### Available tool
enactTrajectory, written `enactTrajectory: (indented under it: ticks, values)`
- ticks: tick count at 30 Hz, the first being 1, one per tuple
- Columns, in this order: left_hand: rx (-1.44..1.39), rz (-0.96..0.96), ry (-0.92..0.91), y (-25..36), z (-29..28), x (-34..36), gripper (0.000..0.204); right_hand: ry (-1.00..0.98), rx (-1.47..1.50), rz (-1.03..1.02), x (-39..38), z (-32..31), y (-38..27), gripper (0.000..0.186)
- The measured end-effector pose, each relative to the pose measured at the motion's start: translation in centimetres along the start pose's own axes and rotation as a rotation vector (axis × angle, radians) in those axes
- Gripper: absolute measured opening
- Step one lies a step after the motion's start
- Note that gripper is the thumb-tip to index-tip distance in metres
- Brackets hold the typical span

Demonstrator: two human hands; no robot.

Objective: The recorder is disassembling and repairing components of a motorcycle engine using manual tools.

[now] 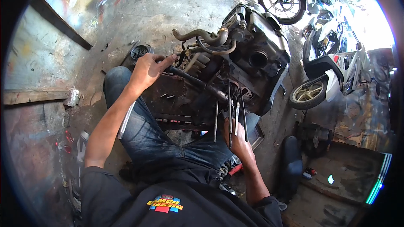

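Note:
My left hand (153, 69) reaches to the left side of the engine (244, 38), thumb and fingers closed at something small and unclear beside a curved hose (210, 38). A dark tube (189, 77) runs from near that hand toward the engine's lower middle. Several long studs (230, 124) project toward me from the engine. My right hand (235, 138) is behind them, its fingers largely hidden, so its grip is unclear. A thin silver rod (127, 120) shows beside my left forearm, over my jeans-clad thigh.
Two parked motorbikes (280, 2) (332, 71) are at upper right. A round container with a coiled part (139, 51) sits beyond my left knee. A black seat (290, 168) and red-handled tool (235, 169) lie at lower right. A worn metal wall (38, 67) bounds the left.

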State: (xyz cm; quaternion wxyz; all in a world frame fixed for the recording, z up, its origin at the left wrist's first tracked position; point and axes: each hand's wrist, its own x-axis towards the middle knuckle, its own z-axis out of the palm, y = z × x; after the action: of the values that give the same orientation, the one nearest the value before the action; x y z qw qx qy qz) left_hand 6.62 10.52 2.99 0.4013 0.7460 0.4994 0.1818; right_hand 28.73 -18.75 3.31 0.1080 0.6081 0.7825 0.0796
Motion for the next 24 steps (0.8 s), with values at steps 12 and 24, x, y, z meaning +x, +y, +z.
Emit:
enactTrajectory:
  ticks: [12, 24]
  values:
    - [-0.071, -0.174, -0.066, -0.8, -0.1, 0.4, 0.051, 0.217, 0.915, 0.449, 2.2, -2.5, -0.8, 0.011]
    - [0.247, -0.048, -0.015, 3.7, -4.1, 1.6, 0.050, 0.112, 0.995, 0.439, 1.9, -0.9, -0.5, 0.029]
